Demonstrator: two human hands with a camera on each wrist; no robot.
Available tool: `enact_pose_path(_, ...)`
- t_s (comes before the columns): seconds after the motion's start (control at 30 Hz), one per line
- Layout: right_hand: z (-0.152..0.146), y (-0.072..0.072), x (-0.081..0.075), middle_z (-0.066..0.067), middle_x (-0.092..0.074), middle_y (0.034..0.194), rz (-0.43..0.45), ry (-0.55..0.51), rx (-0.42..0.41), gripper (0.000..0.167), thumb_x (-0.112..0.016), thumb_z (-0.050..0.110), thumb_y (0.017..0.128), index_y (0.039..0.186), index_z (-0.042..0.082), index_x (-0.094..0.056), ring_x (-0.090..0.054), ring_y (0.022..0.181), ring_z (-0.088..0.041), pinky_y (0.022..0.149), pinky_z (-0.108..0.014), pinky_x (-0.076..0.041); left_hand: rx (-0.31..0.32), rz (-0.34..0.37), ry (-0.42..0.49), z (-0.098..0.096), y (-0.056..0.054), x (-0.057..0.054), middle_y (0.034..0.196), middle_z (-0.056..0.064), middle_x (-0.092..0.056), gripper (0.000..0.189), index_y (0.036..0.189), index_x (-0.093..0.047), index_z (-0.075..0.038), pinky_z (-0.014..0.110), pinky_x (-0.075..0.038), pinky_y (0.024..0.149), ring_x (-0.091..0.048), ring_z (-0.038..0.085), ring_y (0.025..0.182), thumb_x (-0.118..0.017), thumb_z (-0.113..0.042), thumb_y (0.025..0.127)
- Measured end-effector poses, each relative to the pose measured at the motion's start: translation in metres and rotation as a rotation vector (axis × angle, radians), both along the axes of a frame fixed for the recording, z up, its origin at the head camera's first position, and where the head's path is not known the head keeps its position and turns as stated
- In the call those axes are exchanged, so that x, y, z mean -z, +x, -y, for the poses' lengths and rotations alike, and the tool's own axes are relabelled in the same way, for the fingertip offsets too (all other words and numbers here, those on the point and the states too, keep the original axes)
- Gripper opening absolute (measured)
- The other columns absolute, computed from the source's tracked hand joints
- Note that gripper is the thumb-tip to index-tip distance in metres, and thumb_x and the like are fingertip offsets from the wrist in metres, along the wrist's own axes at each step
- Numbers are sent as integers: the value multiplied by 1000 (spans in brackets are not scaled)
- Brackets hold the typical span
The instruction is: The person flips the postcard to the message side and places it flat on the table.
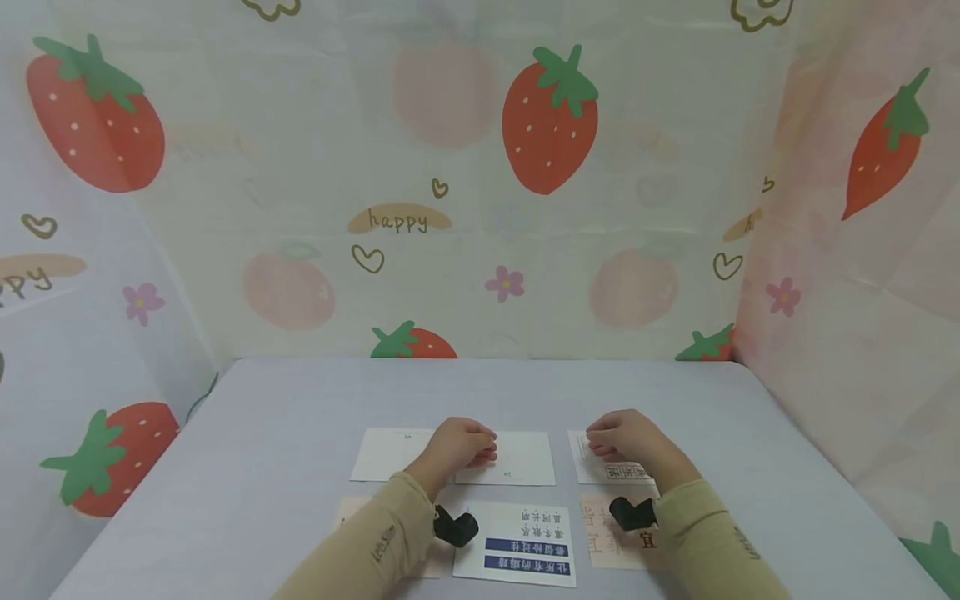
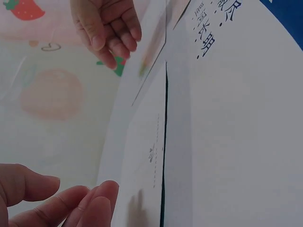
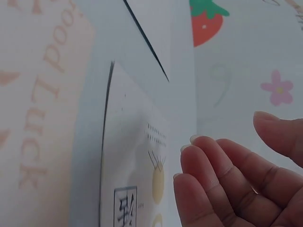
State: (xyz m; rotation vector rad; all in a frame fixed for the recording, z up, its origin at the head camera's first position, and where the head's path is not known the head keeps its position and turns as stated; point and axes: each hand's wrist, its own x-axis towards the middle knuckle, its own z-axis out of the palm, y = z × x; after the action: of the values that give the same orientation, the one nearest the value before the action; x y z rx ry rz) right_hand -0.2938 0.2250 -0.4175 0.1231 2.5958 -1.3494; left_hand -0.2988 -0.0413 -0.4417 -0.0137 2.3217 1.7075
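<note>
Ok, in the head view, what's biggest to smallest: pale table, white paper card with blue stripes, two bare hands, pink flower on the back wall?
1. Pale table
2. White paper card with blue stripes
3. Left hand and right hand: too alike to rank
4. Pink flower on the back wall

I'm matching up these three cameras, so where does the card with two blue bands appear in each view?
Head: the blue-banded card lies at the bottom, just right of centre.
Left wrist: it fills most of the right side, blue showing at top right.
Right wrist: not seen.
Shared landmark: the strawberry-print backdrop.
</note>
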Motion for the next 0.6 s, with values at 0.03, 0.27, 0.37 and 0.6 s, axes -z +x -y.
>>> enact_pose_path(0.03, -2, 0, -1, -9, -66, 89, 0, 3, 0, 25, -59, 15, 88, 105, -3, -63, -62, 79, -19, 71, -32, -54, 0, -2, 6, -1, 1, 0, 80, 7, -66, 20, 100, -65, 2, 24, -54, 64, -64, 13, 71, -56, -11, 87)
enact_pose_path(0.27, -20, 2, -2, -11, -65, 90, -7, 17, 16, 30, -56, 20, 90, 108, -5, -59, -62, 77, -18, 72, -32, -53, 2, -7, -9, -11, 3, 3, 78, 5, -66, 18, 97, -66, -1, 24, -53, 63, -65, 13, 69, -58, -12, 86)
enact_pose_path(0.37, -28, 4, -2, -12, -65, 91, -6, -3, 19, 32, -56, 18, 90, 109, -7, -58, -62, 77, -18, 72, -32, -53, 16, -7, -5, -16, 5, 4, 78, 6, -66, 18, 97, -66, 0, 25, -54, 63, -64, 13, 69, -58, -12, 87)
enact_pose_path(0.6, -44, 7, 0, -13, -65, 92, 8, 13, 68, 33, -56, 19, 90, 109, -7, -57, -62, 78, -18, 72, -31, -53, 31, -12, 16, -29, 6, 4, 78, 5, -66, 19, 98, -66, 0, 24, -54, 63, -65, 13, 69, -57, -12, 86)
